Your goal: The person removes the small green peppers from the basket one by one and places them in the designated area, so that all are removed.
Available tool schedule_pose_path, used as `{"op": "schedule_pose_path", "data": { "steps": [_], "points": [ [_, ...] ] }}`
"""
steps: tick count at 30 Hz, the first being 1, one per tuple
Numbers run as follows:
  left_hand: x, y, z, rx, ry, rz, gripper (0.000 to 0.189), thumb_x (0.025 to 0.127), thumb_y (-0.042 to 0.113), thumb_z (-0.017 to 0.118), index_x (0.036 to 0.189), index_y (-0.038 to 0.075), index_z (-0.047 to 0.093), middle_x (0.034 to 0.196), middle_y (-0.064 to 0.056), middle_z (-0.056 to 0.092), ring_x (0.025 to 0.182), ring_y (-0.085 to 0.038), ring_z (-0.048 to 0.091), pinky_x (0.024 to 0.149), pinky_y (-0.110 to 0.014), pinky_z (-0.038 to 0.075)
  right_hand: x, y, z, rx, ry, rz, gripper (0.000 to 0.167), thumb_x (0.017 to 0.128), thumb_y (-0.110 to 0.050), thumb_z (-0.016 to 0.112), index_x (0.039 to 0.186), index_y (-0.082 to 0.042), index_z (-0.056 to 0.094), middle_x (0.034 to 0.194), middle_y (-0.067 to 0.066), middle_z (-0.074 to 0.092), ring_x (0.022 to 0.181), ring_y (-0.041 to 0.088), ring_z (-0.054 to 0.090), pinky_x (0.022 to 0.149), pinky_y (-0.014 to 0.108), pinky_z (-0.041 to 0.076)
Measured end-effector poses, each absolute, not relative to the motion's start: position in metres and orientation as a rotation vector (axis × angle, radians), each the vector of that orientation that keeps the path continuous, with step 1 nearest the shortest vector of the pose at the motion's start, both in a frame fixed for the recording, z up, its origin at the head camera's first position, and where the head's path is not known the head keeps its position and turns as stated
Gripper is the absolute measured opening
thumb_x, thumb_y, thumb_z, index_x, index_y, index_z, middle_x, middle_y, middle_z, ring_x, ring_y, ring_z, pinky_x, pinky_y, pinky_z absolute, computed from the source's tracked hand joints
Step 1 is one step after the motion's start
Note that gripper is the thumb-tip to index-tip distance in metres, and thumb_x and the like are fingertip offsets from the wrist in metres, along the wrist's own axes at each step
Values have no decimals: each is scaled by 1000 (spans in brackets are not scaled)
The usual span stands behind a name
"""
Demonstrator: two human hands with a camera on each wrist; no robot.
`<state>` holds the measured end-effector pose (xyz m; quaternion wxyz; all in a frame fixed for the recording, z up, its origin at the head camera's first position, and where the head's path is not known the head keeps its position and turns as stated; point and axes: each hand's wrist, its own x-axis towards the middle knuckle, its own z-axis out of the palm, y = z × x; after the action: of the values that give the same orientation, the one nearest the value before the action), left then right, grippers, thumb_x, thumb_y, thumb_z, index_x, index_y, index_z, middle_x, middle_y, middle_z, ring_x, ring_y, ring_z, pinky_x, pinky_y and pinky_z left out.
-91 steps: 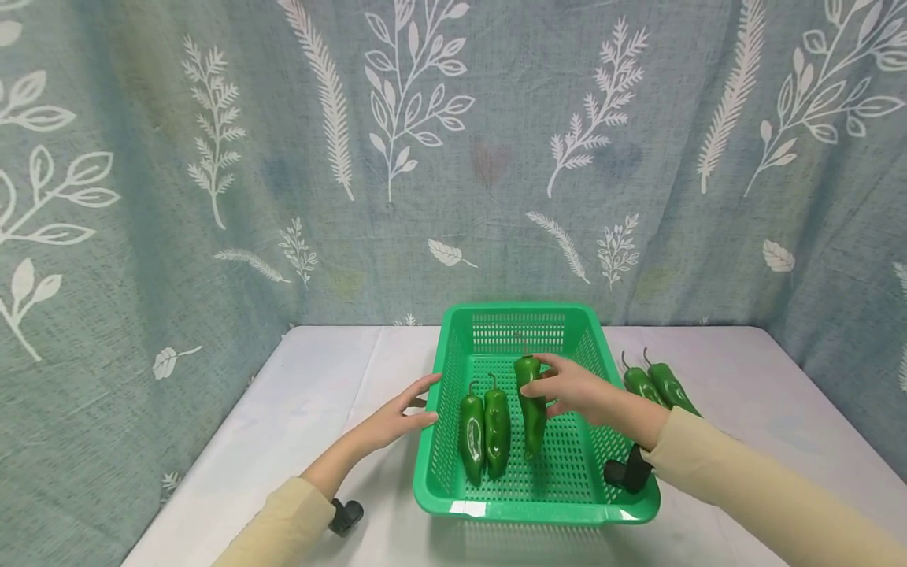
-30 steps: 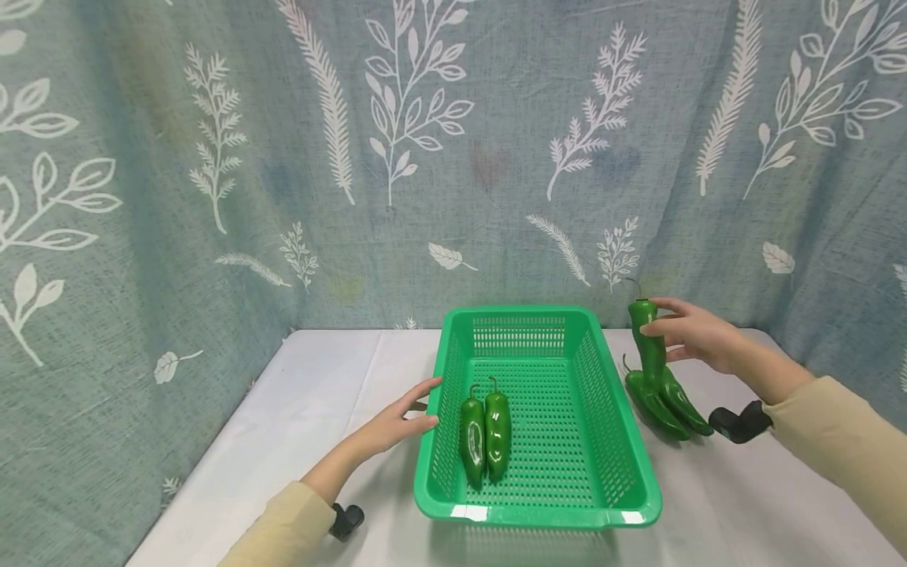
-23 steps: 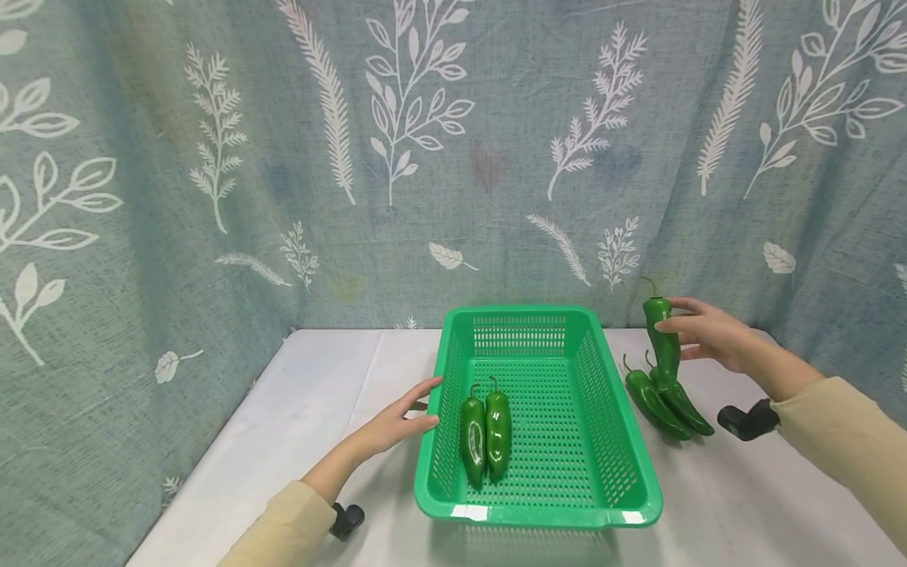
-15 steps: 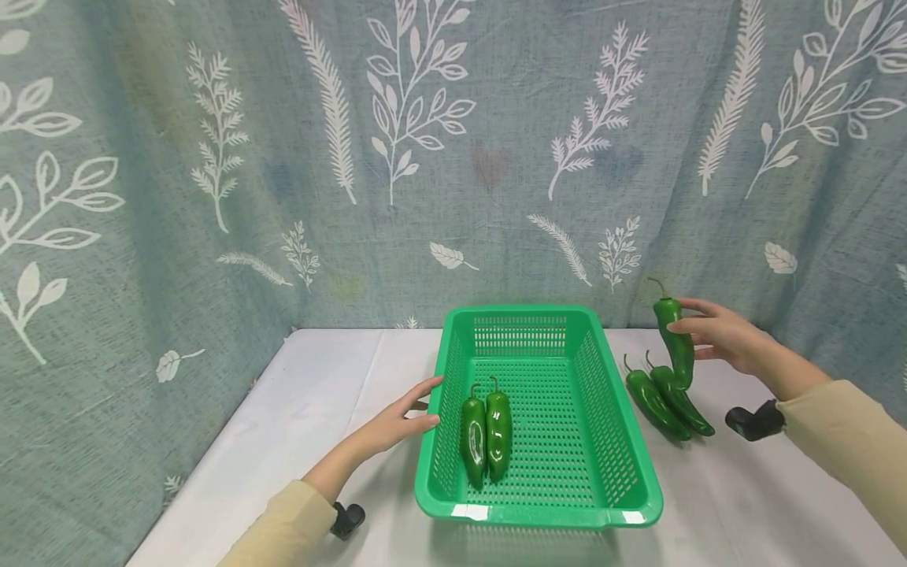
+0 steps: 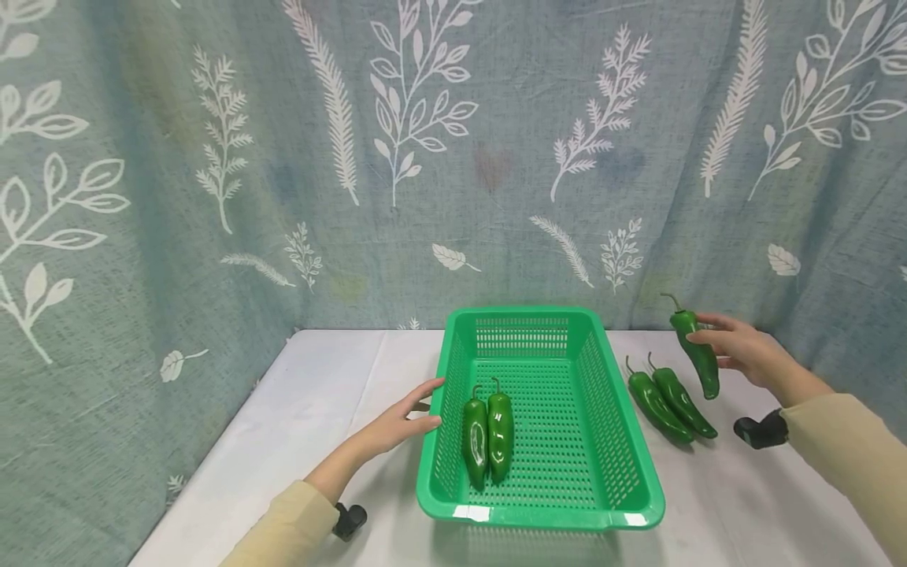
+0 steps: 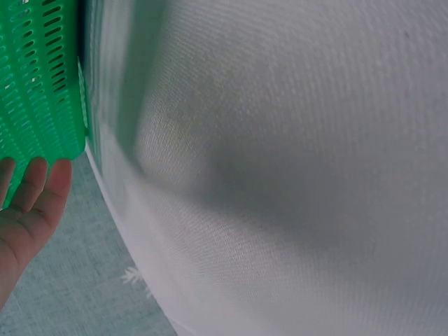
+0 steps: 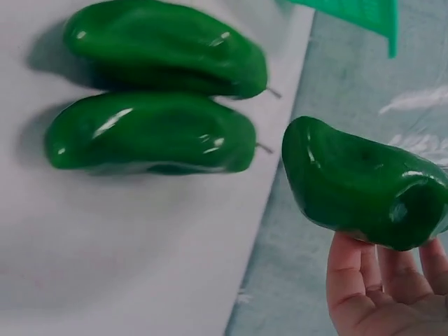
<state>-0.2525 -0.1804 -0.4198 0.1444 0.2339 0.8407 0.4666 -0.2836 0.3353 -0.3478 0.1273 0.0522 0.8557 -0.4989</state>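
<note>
My right hand [image 5: 751, 350] pinches a green chili pepper [image 5: 697, 354] near its stem end, stem pointing up and left. In the right wrist view the held pepper [image 7: 364, 178] sits above the fingertips, apart from the table. Two more green peppers [image 5: 659, 405] [image 5: 683, 402] lie side by side on the table just left of it. A green plastic basket [image 5: 542, 516] stands mid-table with two peppers [image 5: 475, 441] [image 5: 500, 437] at its left side. My left hand [image 5: 390, 425] touches the basket's left side with extended fingers; the left wrist view shows its fingers [image 6: 52, 192] against the perforated wall.
A white cloth covers the table [image 5: 333, 394]. Behind it hangs a grey-green curtain [image 5: 496, 181] with white leaf prints. Each wrist wears a black camera, the left one [image 5: 349, 521] beside the basket and the right one [image 5: 761, 429] over the table.
My right hand has carried the pepper out of the basket to the right, past the two peppers on the table, and has lowered it slightly. The left hand has stayed at the basket.
</note>
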Motion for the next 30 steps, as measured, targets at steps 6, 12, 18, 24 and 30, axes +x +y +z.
{"op": "schedule_pose_path", "data": {
  "steps": [6, 12, 18, 24, 30],
  "points": [
    [-251, -180, -418, 672, 2422, 1348, 65, 91, 32, 53, 147, 22, 19, 148, -13, 26, 126, -36, 36, 95, -57, 35, -286, 347, -367, 191, 2465, -1432, 83, 94, -38, 46, 144, 4, -6, 143, 35, 10, 129, 52, 16, 103, 56, 26],
    [-252, -180, -419, 668, 2422, 1351, 65, 92, 32, 52, 147, 22, 19, 147, -15, 26, 126, -37, 36, 95, -58, 35, -284, 355, -385, 223, 2468, -1449, 80, 94, -37, 45, 143, 7, -2, 143, 36, 11, 127, 54, 15, 101, 55, 29],
    [-252, -180, -420, 662, 2422, 1349, 65, 91, 32, 53, 147, 24, 20, 147, -14, 26, 127, -36, 35, 96, -57, 34, -284, 355, -399, 276, 2468, -1469, 80, 93, -36, 46, 143, 8, 2, 142, 36, 12, 127, 54, 16, 101, 57, 27],
    [-254, -181, -423, 660, 2426, 1351, 65, 91, 35, 53, 146, 25, 21, 147, -14, 26, 126, -36, 35, 96, -57, 34, -286, 353, -412, 291, 2487, -1422, 81, 92, -38, 47, 142, 9, 5, 141, 36, 13, 127, 50, 21, 100, 58, 27],
    [-254, -181, -423, 674, 2421, 1351, 66, 91, 35, 53, 147, 23, 20, 146, -16, 27, 126, -37, 36, 95, -56, 36, -286, 351, -420, 304, 2514, -1377, 82, 90, -39, 48, 141, 11, 8, 141, 38, 11, 126, 50, 22, 98, 58, 29]
  ]
}}
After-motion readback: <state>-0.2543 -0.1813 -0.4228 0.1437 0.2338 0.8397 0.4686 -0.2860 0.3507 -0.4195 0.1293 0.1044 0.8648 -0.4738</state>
